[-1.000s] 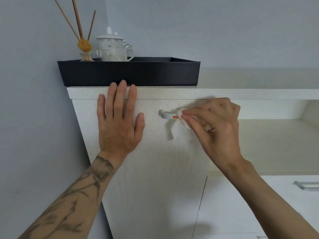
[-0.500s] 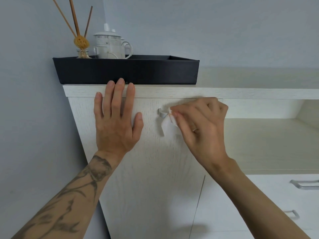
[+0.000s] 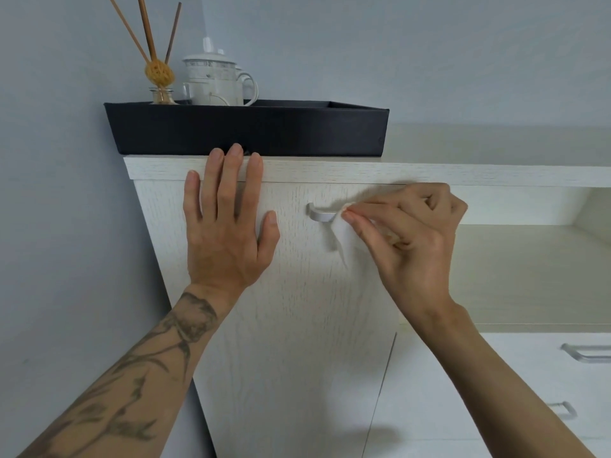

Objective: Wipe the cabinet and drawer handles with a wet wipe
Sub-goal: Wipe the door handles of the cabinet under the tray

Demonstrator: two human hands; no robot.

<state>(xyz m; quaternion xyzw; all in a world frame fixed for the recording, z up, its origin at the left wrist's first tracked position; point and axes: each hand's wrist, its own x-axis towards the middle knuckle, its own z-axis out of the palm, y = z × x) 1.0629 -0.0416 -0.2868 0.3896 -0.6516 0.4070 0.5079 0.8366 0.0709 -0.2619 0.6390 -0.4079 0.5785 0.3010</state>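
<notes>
Pinching the wet wipe (image 3: 344, 230) between thumb and first fingers, my right hand (image 3: 411, 236) sits at the right end of the cabinet handle (image 3: 320, 214). The wipe is folded over the bar there and a loose tail hangs below it. That handle is a short silver bar mounted high on the cabinet door (image 3: 297, 325), just under the top edge, and its long axis runs left to right across the view. From the fingertips, the uncovered stretch of bar lies to the left, toward my left hand (image 3: 228, 229). That hand is spread flat with straight fingers against the door, its fingertips up over the front edge of the top board, just below the black tray (image 3: 297, 132). It lies beside the handle's left end but apart from it. I judge the next stroke must run leftward along the bar, made by the right hand, since that hand is on the handle with the wipe. An upper drawer handle (image 3: 587, 356) and a lower drawer handle (image 3: 563, 409) lie low to the right, well apart from both hands and nearer the right arm.
</notes>
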